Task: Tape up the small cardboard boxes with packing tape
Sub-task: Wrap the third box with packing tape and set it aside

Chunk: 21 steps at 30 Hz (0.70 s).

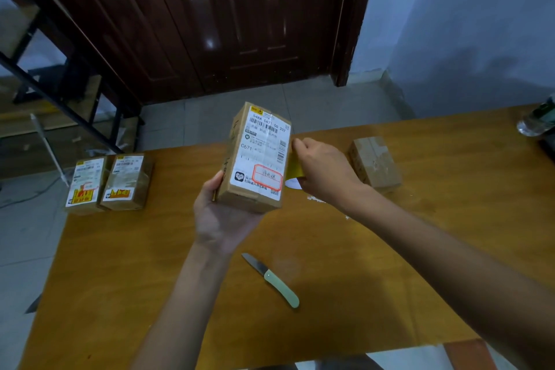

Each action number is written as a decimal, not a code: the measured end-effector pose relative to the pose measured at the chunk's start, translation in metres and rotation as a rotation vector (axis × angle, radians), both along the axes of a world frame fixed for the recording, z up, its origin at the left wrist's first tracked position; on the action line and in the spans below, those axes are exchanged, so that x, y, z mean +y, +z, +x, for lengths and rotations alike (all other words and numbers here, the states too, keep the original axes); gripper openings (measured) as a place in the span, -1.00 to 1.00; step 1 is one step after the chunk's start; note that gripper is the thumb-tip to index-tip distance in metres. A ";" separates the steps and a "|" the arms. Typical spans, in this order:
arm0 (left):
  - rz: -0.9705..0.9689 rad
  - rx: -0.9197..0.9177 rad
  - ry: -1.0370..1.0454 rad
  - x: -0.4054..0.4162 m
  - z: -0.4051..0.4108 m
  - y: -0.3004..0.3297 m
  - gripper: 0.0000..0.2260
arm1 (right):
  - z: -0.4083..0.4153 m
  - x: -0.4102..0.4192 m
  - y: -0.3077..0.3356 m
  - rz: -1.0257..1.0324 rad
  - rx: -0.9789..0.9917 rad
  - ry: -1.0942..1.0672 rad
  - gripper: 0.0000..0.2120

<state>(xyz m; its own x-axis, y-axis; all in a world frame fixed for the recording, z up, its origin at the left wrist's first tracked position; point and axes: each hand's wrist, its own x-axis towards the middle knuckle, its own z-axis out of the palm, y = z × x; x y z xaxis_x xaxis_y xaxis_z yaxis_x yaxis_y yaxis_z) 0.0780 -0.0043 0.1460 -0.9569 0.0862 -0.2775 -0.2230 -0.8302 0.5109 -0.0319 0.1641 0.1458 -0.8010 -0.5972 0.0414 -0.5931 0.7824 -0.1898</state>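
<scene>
My left hand [219, 216] holds a small cardboard box [255, 159] up above the table, its white shipping label facing me. The palm is under the box's near end and the thumb lies on its left side. My right hand [322, 171] is at the box's right edge, gripping a roll of yellowish packing tape [295, 170]. Most of the roll is hidden behind the hand and the box. Whether tape sticks to the box cannot be seen.
Two labelled boxes [87, 185] [127, 182] stand side by side at the wooden table's [150, 264] left edge. A plain box [375, 162] sits at the right. A small knife with a pale green handle [271, 279] lies near me. A plastic bottle [537, 120] is far right.
</scene>
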 end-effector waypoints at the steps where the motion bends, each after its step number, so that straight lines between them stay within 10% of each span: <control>1: -0.029 -0.034 0.000 0.001 0.000 -0.001 -0.52 | 0.000 -0.001 0.002 0.003 0.016 0.005 -0.65; 9: -0.402 -0.188 -0.003 -0.008 -0.001 -0.004 -0.71 | 0.002 0.003 0.021 0.157 0.093 -0.038 -0.68; 13: -0.938 -0.213 -0.027 -0.009 -0.011 0.000 -0.88 | 0.006 0.000 0.026 0.256 0.093 -0.069 -0.75; 21: -1.429 -0.206 -0.303 0.010 -0.032 0.008 -0.50 | 0.015 -0.017 0.037 0.396 0.100 -0.074 -0.74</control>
